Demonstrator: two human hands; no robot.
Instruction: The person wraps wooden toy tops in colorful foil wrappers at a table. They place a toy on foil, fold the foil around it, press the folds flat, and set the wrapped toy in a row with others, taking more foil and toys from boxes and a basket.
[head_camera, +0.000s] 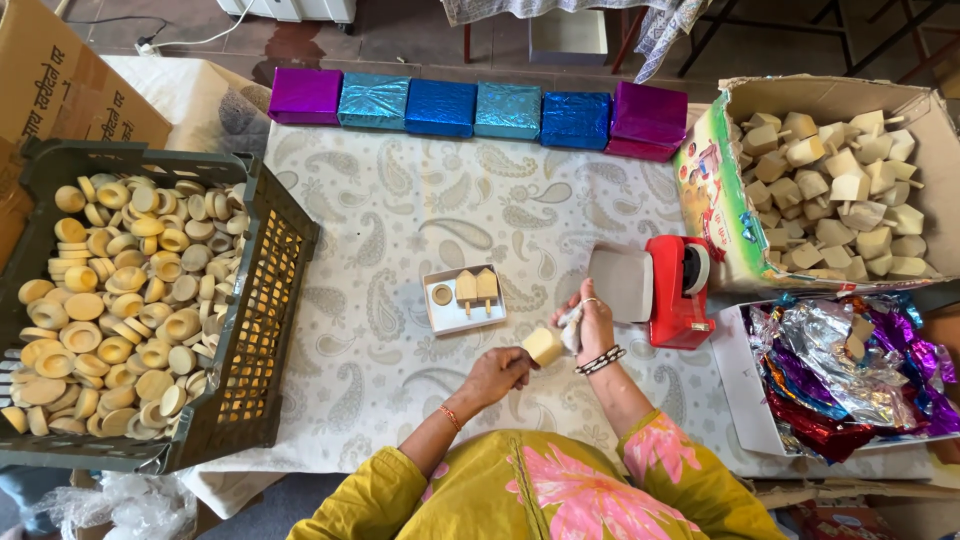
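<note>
Two hands are on the job here, meeting over one small wooden block (542, 345) just in front of the person's chest. The left hand (495, 372) pinches the block from its near side, fingers pressed against it, while the right hand (590, 322) is closed around something pale, a scrap of cloth or paper as far as I can tell, held right against the block's far side.

Just beyond the hands sits a little open white box (463, 298), and it looks partly filled: one wooden ring in the left corner and two house-shaped blocks with stems lying side by side. There seems to be room left in it, so I'd guess this set is only partway packed. Along the far edge of the patterned cloth (380, 220) there's a row of six foil-wrapped boxes (475, 108), purple and blue, touching one another, so a handful look finished already.

Plenty is left though. The dark plastic crate (255, 330) on the left is heaped with wooden rings, and the cardboard carton (725, 200) on the right is heaped with more stemmed blocks. Below that carton lies a white tray of crumpled shiny foil sheets (850, 370).

A red tape dispenser (678, 290) stands just right of the right hand, with a flat grey lid or card leaning at its left side, near the knuckles. That's the only thing crowding the work spot; the crate and carton sit well apart from the hands.
</note>
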